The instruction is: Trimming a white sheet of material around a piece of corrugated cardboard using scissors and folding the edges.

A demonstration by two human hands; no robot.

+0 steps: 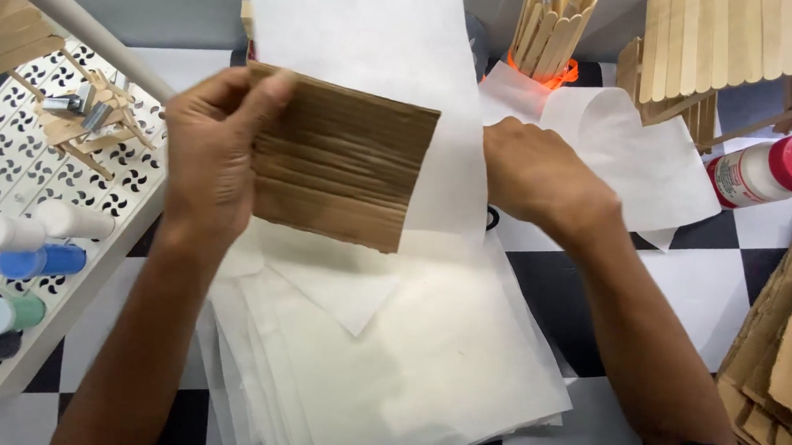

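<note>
My left hand [210,152] grips the left edge of a brown corrugated cardboard rectangle [340,169] and holds it up, ridges facing me. A tall white paper sheet [379,56] stands behind the cardboard. My right hand [536,172] is at this sheet's right edge, fingers curled behind it, so its grip is partly hidden. Below both hands lies a fanned stack of white paper sheets [388,359] on the black-and-white checkered table [731,289].
A white perforated tray [14,172] at left holds paint bottles [18,259] and a small stick model [86,116]. A cup of craft sticks [547,30], a stick-built structure [736,51], a red-capped glue bottle [770,170] and torn cardboard scraps [786,365] sit at right.
</note>
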